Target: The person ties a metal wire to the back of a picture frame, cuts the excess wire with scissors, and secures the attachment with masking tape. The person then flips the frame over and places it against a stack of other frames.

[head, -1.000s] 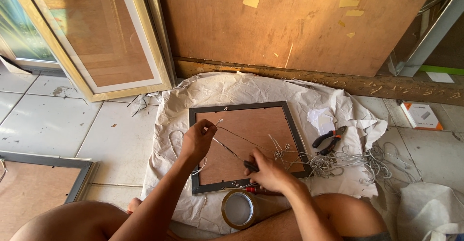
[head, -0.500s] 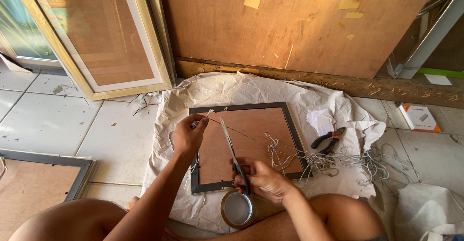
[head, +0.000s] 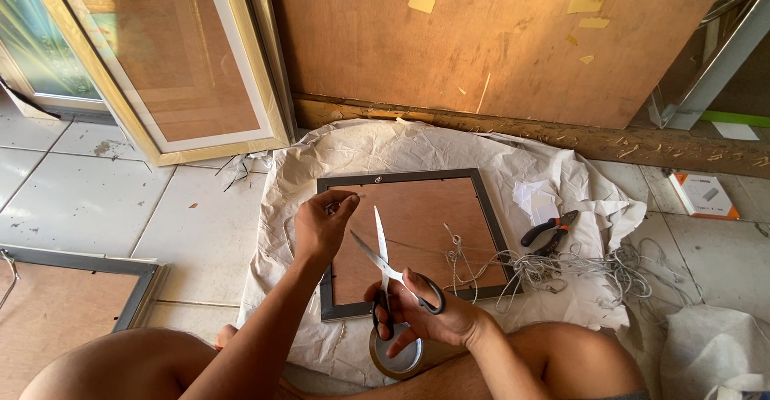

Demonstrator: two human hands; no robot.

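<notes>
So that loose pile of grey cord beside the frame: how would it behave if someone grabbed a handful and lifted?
The grey cord would probably go floppy and sag, since it lies in slack, irregular loops. It looks tangled, so a handful would likely drag the rest along. One strand crosses the dark picture frame and the pliers lie beside the pile, so it might snag there.

Camera: we have a single view, worn on the person's head.
Facing: we look steeply down and forward over the person's own knees, toward the plywood board [head: 497, 39] leaning at the top edge.
Nearness: we sit close; forearms enter from the bottom edge, and the left hand [head: 321, 228] and right hand [head: 425, 316] fill the middle.
Centre: the dark picture frame [head: 417, 244] lies face down on crumpled paper [head: 361, 151] on the tiled floor [head: 88, 208].
Shared ground: with one view, we have nothing overlapping.
</notes>
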